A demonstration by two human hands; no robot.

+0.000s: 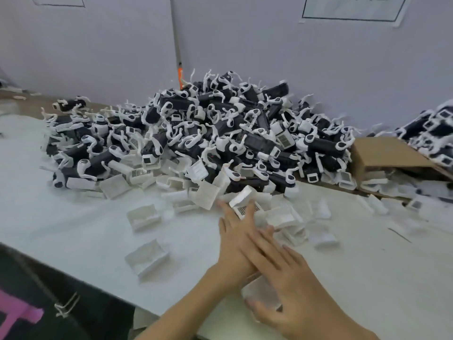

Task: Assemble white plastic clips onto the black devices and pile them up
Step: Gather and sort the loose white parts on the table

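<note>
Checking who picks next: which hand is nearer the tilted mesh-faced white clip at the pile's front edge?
Left. The left hand touches the mesh-faced clip with its fingertips; the right hand lies nearer the person, across the left hand's back, over another clip.

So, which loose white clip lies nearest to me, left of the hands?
The white clip lying alone on the white table, lowest in the view. The next clip lies farther off, closer to the pile.

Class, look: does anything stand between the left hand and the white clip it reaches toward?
Nothing visible does. The left hand touches the white clip with its fingers; the right hand lies across the left wrist, not in the path.
</note>
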